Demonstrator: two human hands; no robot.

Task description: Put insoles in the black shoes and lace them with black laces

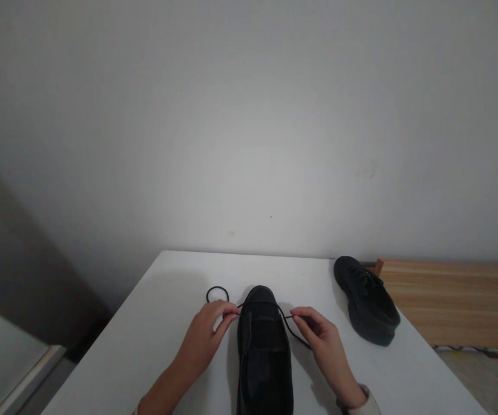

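Observation:
A black shoe (266,369) lies on the white table in front of me, its toe pointing away. A thin black shoelace (218,287) crosses over its front and loops out on the left side. Left of the shoe, my left hand (208,331) pinches the lace between thumb and fingertips. On the other side, my right hand (320,340) pinches a lace end close to the shoe's edge. Another stretch of lace hangs down beside the right fingers. Whether the lace passes through the eyelets is too small to tell.
A second black shoe (365,302), with its lace tied, stands near the right edge of the white table (154,323). Behind the table rises a grey-white wall (249,144). A wooden panel (452,302) lies beyond the table's right edge.

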